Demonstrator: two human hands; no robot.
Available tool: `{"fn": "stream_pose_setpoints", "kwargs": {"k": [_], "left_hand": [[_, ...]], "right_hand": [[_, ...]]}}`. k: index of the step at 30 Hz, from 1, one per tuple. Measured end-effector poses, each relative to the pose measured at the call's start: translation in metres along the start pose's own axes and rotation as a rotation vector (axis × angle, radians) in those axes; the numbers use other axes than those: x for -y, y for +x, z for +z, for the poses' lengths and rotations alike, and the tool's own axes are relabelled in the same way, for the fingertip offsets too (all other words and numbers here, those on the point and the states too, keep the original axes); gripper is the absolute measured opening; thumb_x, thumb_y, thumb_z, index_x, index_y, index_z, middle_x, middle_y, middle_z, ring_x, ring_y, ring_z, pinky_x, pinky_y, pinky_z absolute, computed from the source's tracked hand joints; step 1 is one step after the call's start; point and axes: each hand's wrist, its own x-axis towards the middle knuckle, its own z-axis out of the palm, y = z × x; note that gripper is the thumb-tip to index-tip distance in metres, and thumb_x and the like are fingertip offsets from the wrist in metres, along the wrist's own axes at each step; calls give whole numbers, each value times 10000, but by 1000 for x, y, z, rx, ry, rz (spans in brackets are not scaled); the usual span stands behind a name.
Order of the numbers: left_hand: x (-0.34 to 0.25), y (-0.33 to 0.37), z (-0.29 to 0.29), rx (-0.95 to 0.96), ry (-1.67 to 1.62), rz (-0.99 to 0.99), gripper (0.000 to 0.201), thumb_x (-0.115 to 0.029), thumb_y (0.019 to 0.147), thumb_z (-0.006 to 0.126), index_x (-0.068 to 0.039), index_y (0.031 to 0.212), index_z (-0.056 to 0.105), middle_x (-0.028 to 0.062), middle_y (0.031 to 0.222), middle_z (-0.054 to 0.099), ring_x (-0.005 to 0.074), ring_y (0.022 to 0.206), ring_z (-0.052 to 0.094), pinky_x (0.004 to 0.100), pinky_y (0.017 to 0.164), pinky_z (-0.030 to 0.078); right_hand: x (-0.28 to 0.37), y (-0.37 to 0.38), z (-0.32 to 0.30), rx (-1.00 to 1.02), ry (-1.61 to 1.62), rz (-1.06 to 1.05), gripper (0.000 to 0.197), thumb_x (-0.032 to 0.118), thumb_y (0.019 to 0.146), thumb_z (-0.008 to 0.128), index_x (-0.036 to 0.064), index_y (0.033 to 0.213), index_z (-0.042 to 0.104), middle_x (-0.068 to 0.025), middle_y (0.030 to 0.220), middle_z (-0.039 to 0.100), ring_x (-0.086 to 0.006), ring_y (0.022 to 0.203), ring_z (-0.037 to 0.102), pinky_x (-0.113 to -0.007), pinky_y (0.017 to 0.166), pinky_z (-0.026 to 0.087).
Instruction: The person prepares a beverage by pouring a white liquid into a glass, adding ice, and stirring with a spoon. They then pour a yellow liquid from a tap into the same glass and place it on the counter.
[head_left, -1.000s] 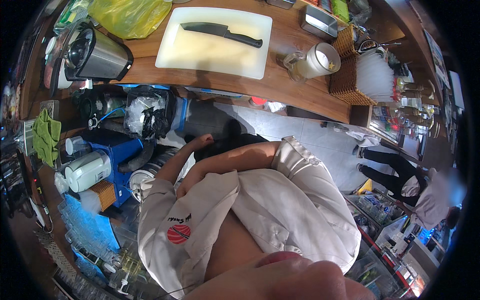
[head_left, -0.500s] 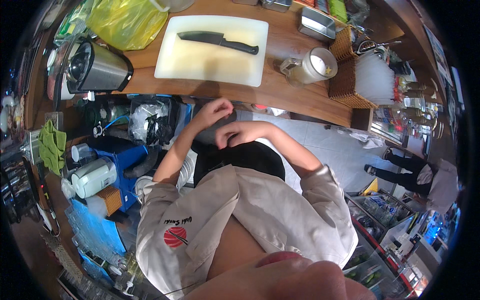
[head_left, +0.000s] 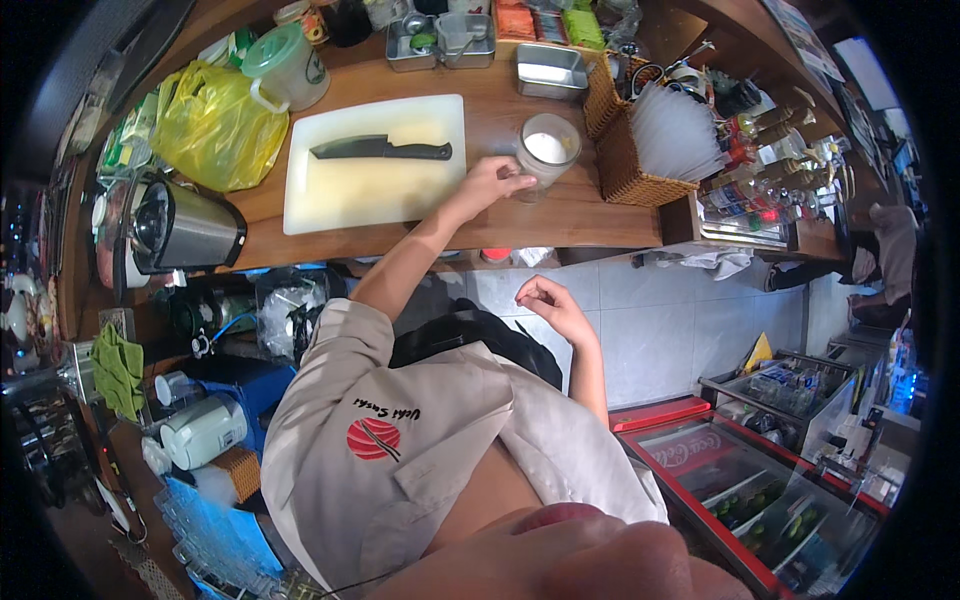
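My left hand (head_left: pixel 492 188) reaches over the counter, its fingers closed at the handle side of a clear glass mug (head_left: pixel 548 150). White contents show inside the mug, which stands on the wood. To its left lies a white cutting board (head_left: pixel 375 205), and on it rests a knife (head_left: pixel 375 147) with a dark blade and black handle. Below the counter's front edge, my right hand (head_left: pixel 556 308) hangs in the air before my body. Its fingers are loosely bent and nothing shows in them.
A wicker basket (head_left: pixel 630 165) of clear plastic lids stands right of the mug, with a metal tray (head_left: pixel 552 72) behind. At left are a yellow plastic bag (head_left: pixel 220 125), a lidded pitcher (head_left: pixel 290 70) and a steel appliance (head_left: pixel 195 228). A red-framed glass-topped cooler (head_left: pixel 740 480) stands at lower right.
My left hand has moved from in front of my body up to the mug's handle. My right hand has shifted rightward, away from it. The view has turned toward the right.
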Motion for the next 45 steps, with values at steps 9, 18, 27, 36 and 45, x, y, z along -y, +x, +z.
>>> {"fn": "stream_pose_setpoints", "kwargs": {"k": [9,18,27,36,45], "left_hand": [[-48,-12,-3,-177,-323,156,303,-161,743,697,-108,606,431,-82,608,341,33,572,306,221,496,261],[-209,-73,-56,-278,-306,420,120,-142,784,633,-70,823,545,-45,686,511,3,528,406,144,462,309],[-262,-125,-85,-223,-366,583,130,-85,805,587,-99,724,486,-99,562,345,-3,444,279,166,409,220],[-267,-151,-86,-306,-314,571,158,-73,789,601,-102,684,486,-92,553,367,-3,430,293,165,390,214],[-260,-154,-91,-294,-324,600,147,-77,785,608,-102,698,493,-88,554,375,-1,433,304,162,389,219]], "right_hand": [[11,12,-25,-105,-126,-90,74,-4,817,507,7,874,553,-11,822,561,-82,785,517,-217,718,417],[13,49,28,135,-126,-164,68,2,826,504,3,882,542,-25,820,572,-89,787,526,-217,726,420],[10,56,66,403,-300,-229,75,9,822,511,-3,890,540,-52,813,589,-115,780,546,-243,727,430],[5,67,72,470,-315,-212,76,13,828,521,-6,898,540,-59,795,581,-113,767,537,-237,714,426],[4,64,74,476,-315,-210,83,11,824,518,-13,901,539,-61,799,585,-120,772,549,-241,711,429]]}}
